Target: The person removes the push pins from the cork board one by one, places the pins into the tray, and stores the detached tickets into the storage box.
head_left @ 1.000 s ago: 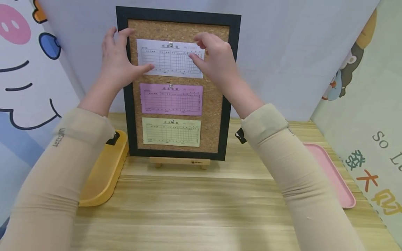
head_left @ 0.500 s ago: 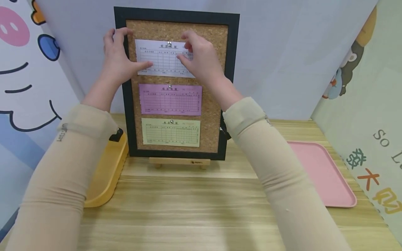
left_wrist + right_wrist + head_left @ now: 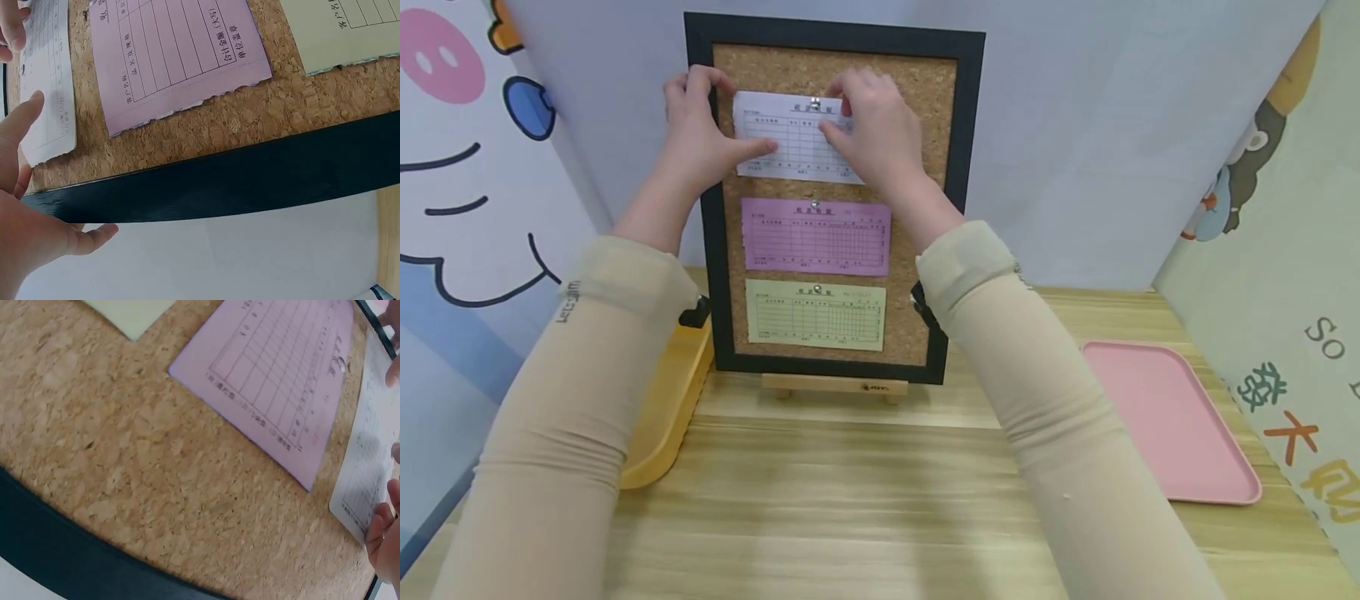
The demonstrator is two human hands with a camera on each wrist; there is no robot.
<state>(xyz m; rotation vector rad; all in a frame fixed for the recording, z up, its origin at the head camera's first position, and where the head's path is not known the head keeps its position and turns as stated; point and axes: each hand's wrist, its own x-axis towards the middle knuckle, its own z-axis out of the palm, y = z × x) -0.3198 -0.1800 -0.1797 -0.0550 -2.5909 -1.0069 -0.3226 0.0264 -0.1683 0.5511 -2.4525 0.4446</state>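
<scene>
A white receipt slip point(image 3: 797, 154) hangs at the top of a black-framed cork board point(image 3: 917, 125), under a small silver pin point(image 3: 815, 104). My left hand point(image 3: 700, 137) spans the slip's left end, its thumb across the paper and its index finger bent near the upper left corner. In the left wrist view, that hand's other fingers lie over the frame's edge. My right hand point(image 3: 880, 125) is over the slip's right part, thumb and index finger apart, tips just right of the pin. Below hang a pink slip point(image 3: 816, 237) and a yellow-green slip point(image 3: 816, 315), each pinned at its top.
The board leans on a small wooden stand point(image 3: 835, 384) on a wood-grain table point(image 3: 820, 500). A yellow tray point(image 3: 658, 425) is partly hidden behind the left sleeve, and a pink tray point(image 3: 1172, 425) lies to the right. A white sheet point(image 3: 1060, 150) hangs behind.
My right hand has moved left across the white slip, from its right end to beside the silver pin. The left hand has stayed at the slip's left end.
</scene>
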